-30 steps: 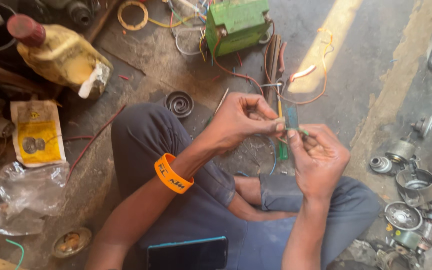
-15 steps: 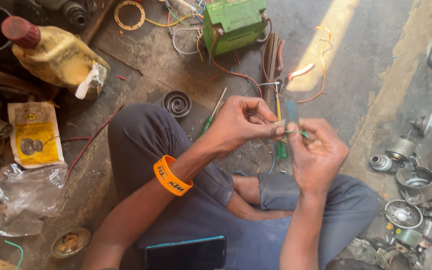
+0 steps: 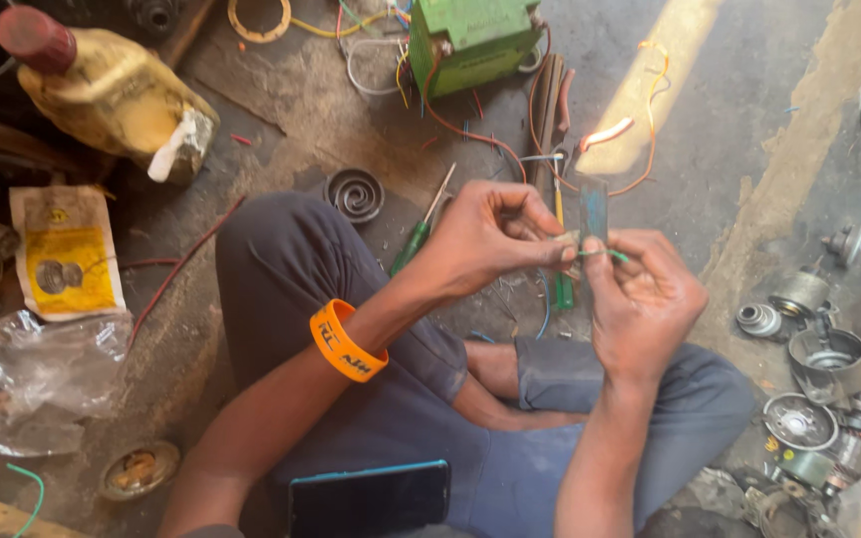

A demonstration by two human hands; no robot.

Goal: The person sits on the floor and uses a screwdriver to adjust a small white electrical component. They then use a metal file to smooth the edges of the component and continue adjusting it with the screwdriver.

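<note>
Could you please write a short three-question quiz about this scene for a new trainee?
1. True or false: the left hand wears an orange wristband.
2. What lies on the person's lap? A) dark phone B) hammer C) cup
3. Which hand's fingers pinch the thin green wire beside the small flat board?

Key: 1 true; 2 A; 3 the right hand, with the left hand's fingers meeting it there.

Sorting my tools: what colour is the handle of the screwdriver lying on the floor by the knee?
Green: the screwdriver handle shows best in the head view.
</note>
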